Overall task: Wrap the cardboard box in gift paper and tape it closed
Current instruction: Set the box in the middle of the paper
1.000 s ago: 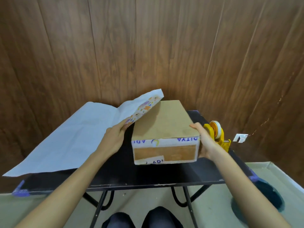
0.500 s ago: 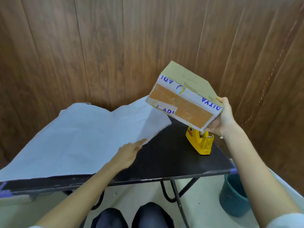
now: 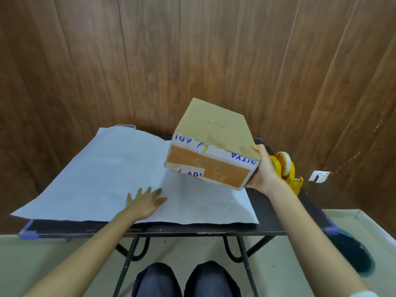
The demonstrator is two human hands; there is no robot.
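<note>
Knees below table front edge. Left hand flat, fingers spread wide, palm down on gift paper near table front edge. Gift paper lies plain white side up, covers table left and middle. Right hand grips cardboard box by its right end, thumb on top. Box tilted, held in air above table right half, over paper's right part. Yellow tape dispenser on table right end, behind right hand. Wooden wall behind table.

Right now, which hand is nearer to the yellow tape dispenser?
The right. The right hand grips the cardboard box just beside the tape dispenser. The left hand lies flat on the gift paper, well away across the table.
</note>
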